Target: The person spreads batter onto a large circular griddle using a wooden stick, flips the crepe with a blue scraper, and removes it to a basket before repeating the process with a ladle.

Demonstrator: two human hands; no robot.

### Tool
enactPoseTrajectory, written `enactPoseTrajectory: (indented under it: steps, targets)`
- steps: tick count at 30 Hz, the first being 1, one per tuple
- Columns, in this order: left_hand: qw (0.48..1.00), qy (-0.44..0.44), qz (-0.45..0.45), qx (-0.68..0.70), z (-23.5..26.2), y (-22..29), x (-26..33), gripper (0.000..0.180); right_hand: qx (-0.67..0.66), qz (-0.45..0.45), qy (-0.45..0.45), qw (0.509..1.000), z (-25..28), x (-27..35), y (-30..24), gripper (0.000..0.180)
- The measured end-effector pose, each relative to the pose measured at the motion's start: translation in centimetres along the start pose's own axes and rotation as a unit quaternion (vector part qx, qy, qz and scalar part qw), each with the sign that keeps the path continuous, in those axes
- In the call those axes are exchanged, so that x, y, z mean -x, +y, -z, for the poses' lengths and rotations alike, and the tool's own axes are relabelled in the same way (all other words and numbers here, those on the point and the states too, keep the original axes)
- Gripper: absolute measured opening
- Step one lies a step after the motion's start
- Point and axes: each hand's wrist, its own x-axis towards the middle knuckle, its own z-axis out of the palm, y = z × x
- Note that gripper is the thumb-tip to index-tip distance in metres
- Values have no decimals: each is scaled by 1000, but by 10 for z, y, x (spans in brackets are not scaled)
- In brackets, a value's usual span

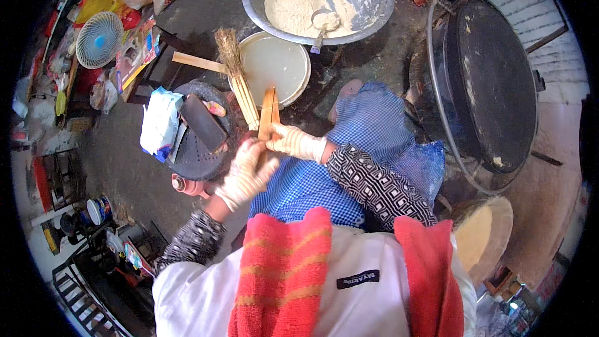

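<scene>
My right hand [298, 142], in a pale glove, is closed around thin flat wooden slats [267, 115]. The slats meet at the top and spread into a narrow V over the rim of a bucket [304, 87] of cloudy liquid. Just below, my gloved left hand [248, 176] is curled around the lower part of the wood, its fingers slightly blurred. A straw brush [242, 78] leans against the bucket, bristles up, its handle end close to my hands. Another flat wooden strip [198, 62] sticks out to the left behind the brush.
A metal basin [374, 0] of pale flour or batter, with a ladle [318, 37], stands beyond the bucket. On the right is a large black round griddle [496, 87]. A round stool [193, 159] at left bears a dark phone-like case [203, 123] and a tissue pack [162, 122].
</scene>
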Motion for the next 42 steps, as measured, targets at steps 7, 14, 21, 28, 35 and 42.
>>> enactPoseTrajectory:
  steps: [7, 14, 21, 28, 35, 42]
  targets:
    - [997, -56, -24, 51, -17, -7, -20, 24, -73, -36, 206, 975, 70, 145, -128, 44]
    - [947, -93, 145, 271, -32, -16, -107, 35, -151, 176, 367, 901, 73, 325, -176, 48]
    - [721, -120, 254, 634, -77, -24, -285, 41, -282, 48, 369, 884, 64, 252, -137, 48]
    - [765, -215, 229, 562, -115, -79, -331, 9, -149, -84, 513, 841, 94, 167, -80, 21]
    - [883, -70, 229, 404, -29, -103, -357, 68, -200, -70, 543, 813, 108, 166, -40, 17]
    - [951, -21, 236, -197, -2, -203, -502, 50, -220, -88, 550, 801, 120, 162, -32, 20]
